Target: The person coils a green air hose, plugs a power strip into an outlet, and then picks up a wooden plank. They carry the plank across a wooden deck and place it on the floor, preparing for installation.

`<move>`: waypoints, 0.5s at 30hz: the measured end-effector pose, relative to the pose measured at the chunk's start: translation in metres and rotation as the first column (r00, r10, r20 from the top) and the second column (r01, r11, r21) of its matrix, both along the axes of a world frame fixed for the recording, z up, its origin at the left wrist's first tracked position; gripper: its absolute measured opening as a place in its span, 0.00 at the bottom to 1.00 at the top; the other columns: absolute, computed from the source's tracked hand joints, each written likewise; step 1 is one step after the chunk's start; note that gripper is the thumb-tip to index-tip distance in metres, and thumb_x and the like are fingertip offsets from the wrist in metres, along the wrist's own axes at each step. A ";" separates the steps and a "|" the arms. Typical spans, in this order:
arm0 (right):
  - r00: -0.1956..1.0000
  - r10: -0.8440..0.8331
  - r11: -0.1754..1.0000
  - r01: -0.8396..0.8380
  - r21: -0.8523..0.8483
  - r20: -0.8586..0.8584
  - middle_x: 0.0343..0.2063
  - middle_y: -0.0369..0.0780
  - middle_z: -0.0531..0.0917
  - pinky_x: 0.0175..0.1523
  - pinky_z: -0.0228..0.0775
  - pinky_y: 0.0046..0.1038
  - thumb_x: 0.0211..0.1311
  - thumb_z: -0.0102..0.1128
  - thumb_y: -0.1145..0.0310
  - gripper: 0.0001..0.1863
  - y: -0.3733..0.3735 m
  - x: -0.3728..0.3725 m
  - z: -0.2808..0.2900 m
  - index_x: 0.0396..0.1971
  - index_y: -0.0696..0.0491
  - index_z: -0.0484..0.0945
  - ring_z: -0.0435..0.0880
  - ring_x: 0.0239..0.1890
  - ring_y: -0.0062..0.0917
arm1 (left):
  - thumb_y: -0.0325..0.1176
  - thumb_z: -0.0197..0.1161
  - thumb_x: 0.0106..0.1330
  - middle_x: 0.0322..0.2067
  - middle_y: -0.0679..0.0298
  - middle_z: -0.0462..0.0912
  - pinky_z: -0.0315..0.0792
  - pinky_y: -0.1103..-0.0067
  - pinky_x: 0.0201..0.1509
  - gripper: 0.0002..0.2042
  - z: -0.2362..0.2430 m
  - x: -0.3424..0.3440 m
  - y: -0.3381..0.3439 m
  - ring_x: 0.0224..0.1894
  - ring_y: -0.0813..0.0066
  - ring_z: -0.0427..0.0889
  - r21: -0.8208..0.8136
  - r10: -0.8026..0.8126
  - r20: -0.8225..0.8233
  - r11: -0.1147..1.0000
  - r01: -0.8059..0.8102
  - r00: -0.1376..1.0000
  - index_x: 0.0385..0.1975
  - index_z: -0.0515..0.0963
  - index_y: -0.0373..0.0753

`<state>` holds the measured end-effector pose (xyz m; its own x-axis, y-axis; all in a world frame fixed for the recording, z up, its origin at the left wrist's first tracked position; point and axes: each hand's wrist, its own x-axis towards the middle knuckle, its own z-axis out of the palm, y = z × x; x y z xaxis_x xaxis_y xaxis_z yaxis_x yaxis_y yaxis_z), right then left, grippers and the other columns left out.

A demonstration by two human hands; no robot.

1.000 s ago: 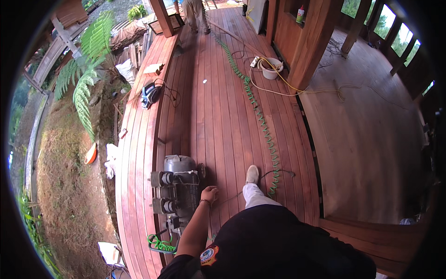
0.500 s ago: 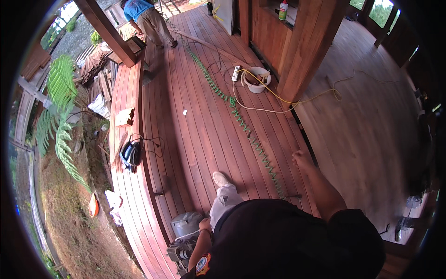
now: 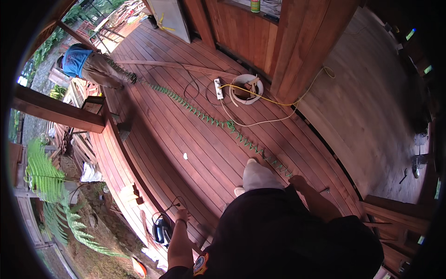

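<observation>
My left hand (image 3: 182, 215) hangs beside the bench, its fingers loosely curled with nothing seen in them. Close by, a dark blue and black power tool (image 3: 161, 229) rests on the wooden bench (image 3: 114, 156), its black cord looped next to the hand. My right hand (image 3: 299, 183) hangs low in front of my body, over the deck near the end of a green coiled hose (image 3: 200, 113). Blur and shadow hide how its fingers lie, and I see nothing held. My light trouser leg (image 3: 261, 176) is forward on the deck.
A white bucket (image 3: 247, 88) with wood offcuts stands by the wall post, with a white power strip (image 3: 218, 88) and yellow cord alongside. A long board (image 3: 181, 66) lies across the deck (image 3: 209, 149). Another person (image 3: 90, 67) bends over at the far left. Wood blocks (image 3: 132, 193) sit on the bench.
The view has turned and moved forward along the deck. My left hand has come up from the grey machine to beside the power tool; my right hand has dropped toward my body.
</observation>
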<state>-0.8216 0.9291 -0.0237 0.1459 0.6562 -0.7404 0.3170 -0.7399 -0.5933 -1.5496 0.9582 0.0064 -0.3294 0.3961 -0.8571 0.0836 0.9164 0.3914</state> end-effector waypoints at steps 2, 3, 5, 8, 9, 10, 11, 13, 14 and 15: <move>0.970 -0.238 0.967 0.231 -0.108 -0.058 0.28 0.44 0.86 0.28 0.80 0.30 0.65 0.66 0.61 0.15 0.040 -0.014 -0.003 0.40 0.60 0.83 0.86 0.24 0.27 | 0.32 0.55 0.68 0.28 0.63 0.84 0.76 0.76 0.24 0.11 0.005 -0.006 0.107 0.29 0.70 0.86 0.125 -0.008 -0.116 0.992 0.023 0.993 0.44 0.80 0.37; 0.983 -0.184 0.973 0.181 -0.144 -0.010 0.28 0.43 0.86 0.28 0.80 0.30 0.65 0.66 0.62 0.15 0.068 -0.020 -0.009 0.39 0.60 0.83 0.86 0.24 0.26 | 0.33 0.55 0.69 0.29 0.63 0.84 0.77 0.77 0.26 0.12 0.006 0.002 0.161 0.30 0.71 0.86 0.163 -0.005 -0.146 0.986 0.029 0.989 0.46 0.80 0.36; 0.994 -0.076 0.962 0.094 -0.256 0.083 0.26 0.42 0.86 0.28 0.80 0.29 0.65 0.67 0.62 0.14 0.122 -0.031 -0.019 0.39 0.60 0.83 0.86 0.25 0.25 | 0.31 0.55 0.70 0.30 0.62 0.84 0.78 0.75 0.30 0.11 0.000 0.037 0.254 0.30 0.70 0.85 0.195 0.020 -0.061 0.981 -0.008 0.998 0.47 0.80 0.38; 0.871 0.419 0.905 -0.375 -0.203 0.258 0.31 0.51 0.87 0.41 0.81 0.40 0.66 0.59 0.58 0.19 0.232 -0.052 -0.058 0.41 0.61 0.83 0.89 0.35 0.41 | 0.30 0.58 0.69 0.29 0.62 0.83 0.78 0.76 0.32 0.11 -0.028 0.108 0.362 0.29 0.71 0.85 0.258 -0.036 0.157 0.966 -0.006 0.987 0.49 0.79 0.38; 0.716 0.602 0.798 -0.549 -0.248 0.354 0.32 0.53 0.87 0.44 0.81 0.43 0.66 0.57 0.58 0.20 0.276 -0.052 -0.072 0.42 0.61 0.83 0.89 0.38 0.45 | 0.29 0.58 0.69 0.30 0.61 0.85 0.79 0.77 0.33 0.12 -0.043 0.135 0.388 0.30 0.71 0.86 0.281 -0.143 0.135 0.954 0.101 0.980 0.49 0.80 0.37; 0.792 0.491 0.869 -0.474 -0.141 0.363 0.33 0.54 0.86 0.47 0.79 0.45 0.65 0.55 0.57 0.20 0.315 -0.055 -0.085 0.41 0.61 0.83 0.87 0.41 0.48 | 0.31 0.57 0.70 0.32 0.60 0.86 0.80 0.76 0.35 0.12 -0.062 0.159 0.411 0.32 0.71 0.87 0.268 -0.265 0.114 0.936 0.228 0.957 0.49 0.81 0.36; 0.835 0.409 0.911 -0.398 -0.108 0.369 0.35 0.56 0.86 0.51 0.77 0.48 0.65 0.53 0.57 0.21 0.355 -0.066 -0.102 0.40 0.61 0.83 0.86 0.43 0.51 | 0.31 0.58 0.70 0.34 0.59 0.87 0.79 0.79 0.35 0.12 -0.081 0.179 0.430 0.35 0.73 0.87 0.269 -0.389 0.116 0.898 0.348 0.914 0.50 0.81 0.36; 0.848 0.335 0.933 -0.360 -0.018 0.411 0.34 0.56 0.86 0.49 0.77 0.49 0.65 0.53 0.59 0.18 0.448 -0.081 -0.137 0.36 0.59 0.83 0.86 0.41 0.51 | 0.31 0.58 0.70 0.33 0.62 0.86 0.79 0.78 0.40 0.12 -0.120 0.216 0.458 0.36 0.75 0.85 0.284 -0.477 0.256 0.868 0.406 0.841 0.49 0.81 0.35; 0.848 0.309 0.918 -0.384 0.098 0.430 0.35 0.55 0.86 0.49 0.77 0.49 0.66 0.53 0.59 0.17 0.496 -0.086 -0.155 0.35 0.58 0.83 0.86 0.41 0.51 | 0.31 0.58 0.70 0.32 0.64 0.85 0.78 0.78 0.39 0.12 -0.138 0.233 0.472 0.35 0.77 0.84 0.278 -0.610 0.172 0.783 0.556 0.774 0.49 0.81 0.35; 0.841 0.302 0.905 -0.402 0.142 0.449 0.36 0.55 0.86 0.49 0.77 0.48 0.66 0.53 0.59 0.16 0.538 -0.089 -0.172 0.34 0.57 0.83 0.86 0.42 0.50 | 0.31 0.59 0.71 0.31 0.65 0.84 0.78 0.78 0.38 0.12 -0.153 0.249 0.484 0.34 0.78 0.83 0.258 -0.587 0.280 0.808 0.530 0.759 0.49 0.80 0.35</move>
<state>-0.9110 1.4669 -0.1954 0.1284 0.8599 -0.4941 0.7794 -0.3956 -0.4859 -1.3005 1.4418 -0.1471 0.2838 0.5538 -0.7828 0.4012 0.6729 0.6215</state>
